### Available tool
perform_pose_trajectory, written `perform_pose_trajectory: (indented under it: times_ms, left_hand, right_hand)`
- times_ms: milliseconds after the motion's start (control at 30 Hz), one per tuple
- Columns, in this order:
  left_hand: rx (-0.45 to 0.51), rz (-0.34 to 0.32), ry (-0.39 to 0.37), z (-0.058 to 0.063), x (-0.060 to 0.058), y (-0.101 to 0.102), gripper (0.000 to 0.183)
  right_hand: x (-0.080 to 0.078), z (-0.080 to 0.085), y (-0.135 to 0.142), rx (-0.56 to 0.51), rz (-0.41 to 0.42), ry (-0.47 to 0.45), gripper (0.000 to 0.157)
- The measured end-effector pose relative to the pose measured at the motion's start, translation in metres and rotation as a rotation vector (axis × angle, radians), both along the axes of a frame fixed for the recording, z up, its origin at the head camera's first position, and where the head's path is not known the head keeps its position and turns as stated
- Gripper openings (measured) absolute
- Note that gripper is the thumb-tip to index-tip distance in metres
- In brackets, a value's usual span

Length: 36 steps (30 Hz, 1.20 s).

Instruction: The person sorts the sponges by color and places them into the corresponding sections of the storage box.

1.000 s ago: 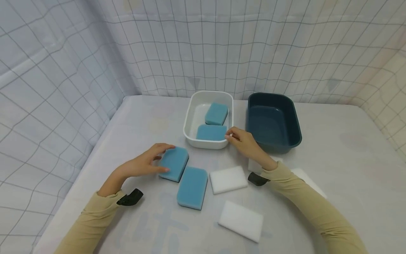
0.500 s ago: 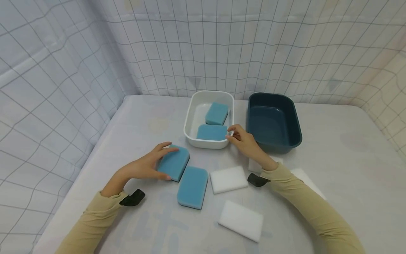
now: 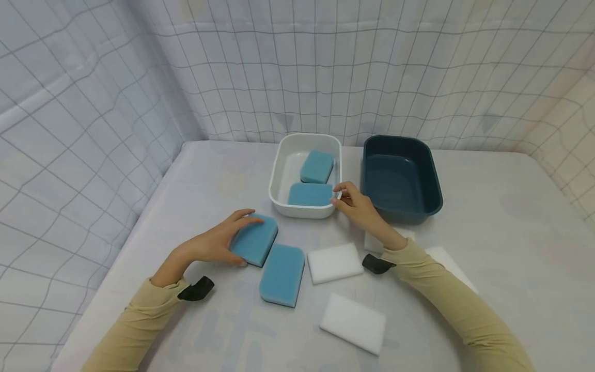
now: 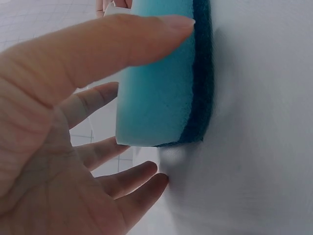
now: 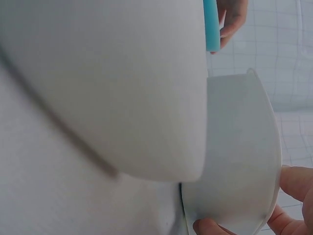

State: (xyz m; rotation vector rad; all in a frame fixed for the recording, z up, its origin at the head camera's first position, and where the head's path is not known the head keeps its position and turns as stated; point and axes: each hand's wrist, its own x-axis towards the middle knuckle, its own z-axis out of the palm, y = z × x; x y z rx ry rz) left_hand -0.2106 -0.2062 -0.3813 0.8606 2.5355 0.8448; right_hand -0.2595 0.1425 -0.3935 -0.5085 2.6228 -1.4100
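With thumb and fingers spread to opposite sides, my left hand point(image 3: 209, 244) grips a blue sponge point(image 3: 256, 242) with a dark scouring layer underneath, low at the table. In the left wrist view the thumb point(image 4: 146, 41) lies along the sponge's near side, and some fingers pass behind it. My right hand point(image 3: 364, 212) pinches the near right rim of a white plastic tub point(image 3: 302, 211); the right wrist view has fingers on both sides of its wall. Two blue sponges, one nearer point(image 3: 310, 195) and one farther point(image 3: 317, 166), lie inside. Another blue sponge point(image 3: 282, 275) rests beside the gripped one.
A dark blue tub point(image 3: 400, 178) stands right of the white tub. White sponges lie in front, one central point(image 3: 335, 263) and one nearer point(image 3: 353, 324); others are partly hidden by the right arm. Grid-patterned curtains point(image 3: 297, 67) enclose the table's back and sides.
My left hand has shifted from fingers and thumb over the sponge's top to its outer edges, and the thumb has dropped lower. The right hand stays at the tub's rim, its fingers slightly shifted.
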Motion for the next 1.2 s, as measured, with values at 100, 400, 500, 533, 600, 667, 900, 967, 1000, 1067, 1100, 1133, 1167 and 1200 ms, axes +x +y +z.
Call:
perform_pose_trajectory:
  times_ms: [100, 400, 500, 533, 600, 667, 900, 967, 1000, 1067, 1100, 1133, 1167, 1200]
  left_hand:
    - [0.004, 0.004, 0.011, -0.001, 0.000, 0.000, 0.085]
    - [0.020, 0.018, 0.041, -0.007, -0.002, -0.003, 0.083]
    - [0.015, 0.024, 0.060, -0.009, -0.003, -0.005, 0.082]
    - [0.015, 0.029, 0.064, -0.009, -0.003, -0.006, 0.081]
    - [0.009, 0.037, 0.075, -0.009, -0.003, -0.008, 0.080]
    - [0.011, 0.049, 0.077, -0.007, -0.002, -0.011, 0.080]
    - [0.069, 0.054, 0.065, 0.008, -0.001, -0.016, 0.078]
    - [0.086, 0.047, 0.072, 0.012, -0.002, -0.018, 0.078]
    - [0.089, 0.046, 0.077, 0.014, -0.002, -0.018, 0.078]
    - [0.098, 0.042, 0.082, 0.017, -0.003, -0.019, 0.079]
    - [0.099, 0.038, 0.089, 0.018, -0.004, -0.019, 0.079]
    - [0.096, 0.035, 0.094, 0.019, -0.004, -0.019, 0.080]
    - [0.094, 0.030, 0.098, 0.020, -0.004, -0.019, 0.080]
    - [0.092, 0.025, 0.101, 0.021, -0.004, -0.019, 0.079]
  right_hand:
    - [-0.001, 0.000, 0.000, 0.005, 0.000, 0.006, 0.033]
    - [-0.002, 0.000, -0.001, 0.014, -0.003, 0.010, 0.032]
    - [-0.002, 0.000, -0.003, 0.013, -0.001, 0.008, 0.032]
    - [-0.001, 0.000, -0.003, 0.009, 0.000, 0.007, 0.031]
    - [-0.001, 0.000, -0.004, 0.003, 0.004, 0.014, 0.031]
    - [-0.001, -0.001, -0.005, -0.001, 0.007, 0.023, 0.030]
    - [0.001, 0.000, -0.004, 0.004, 0.005, 0.030, 0.029]
    - [0.001, 0.000, -0.004, 0.004, -0.001, 0.023, 0.029]
    - [0.002, 0.000, -0.004, 0.003, -0.003, 0.019, 0.030]
    - [0.001, -0.001, -0.003, 0.005, -0.006, 0.014, 0.030]
    - [0.001, -0.001, -0.003, 0.007, -0.005, 0.018, 0.030]
    - [0.001, -0.002, -0.002, 0.008, -0.005, 0.019, 0.030]
    - [0.001, -0.002, -0.002, 0.011, -0.004, 0.023, 0.030]
    - [0.001, -0.002, -0.002, 0.011, -0.005, 0.024, 0.030]
